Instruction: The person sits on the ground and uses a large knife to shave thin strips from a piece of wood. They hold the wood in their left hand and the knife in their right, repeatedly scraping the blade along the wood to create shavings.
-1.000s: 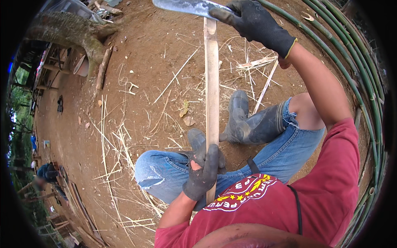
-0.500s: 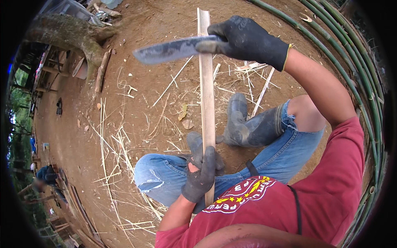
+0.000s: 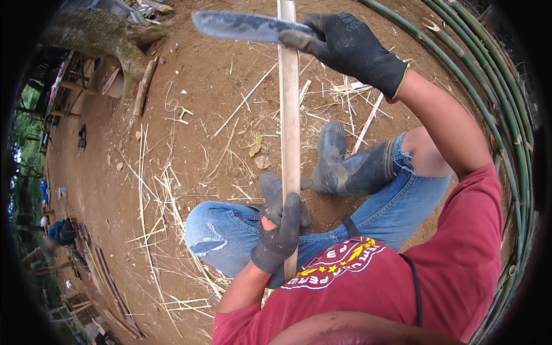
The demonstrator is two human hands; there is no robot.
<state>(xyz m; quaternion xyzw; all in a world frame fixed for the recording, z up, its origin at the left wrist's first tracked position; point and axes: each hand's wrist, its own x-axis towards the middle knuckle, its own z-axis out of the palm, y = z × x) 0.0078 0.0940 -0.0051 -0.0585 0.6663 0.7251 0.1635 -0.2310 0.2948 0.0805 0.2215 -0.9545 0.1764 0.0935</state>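
A long split bamboo strip [image 3: 290,126] runs from my lap away from me, its pale inner face up. My left hand [image 3: 280,236], in a dark glove with a hole in it, is closed around the strip's near part. In my right hand [image 3: 351,49], also gloved in black, is a machete [image 3: 247,26]. Its broad blade points left and lies across the strip near the far end, with the thumb stretched along the blade's base. Whether the edge bites into the bamboo cannot be made out.
Thin bamboo shavings [image 3: 167,195] litter the dirt ground around my rubber boots [image 3: 345,164]. Long green bamboo poles [image 3: 489,69] curve along the right side. A tree root [image 3: 106,46] and a short log [image 3: 145,86] lie at far left. Another person [image 3: 63,233] is at lower left.
My right hand and the machete have moved farther away along the strip, toward its far end. My left hand keeps its grip, slightly shifted in view.
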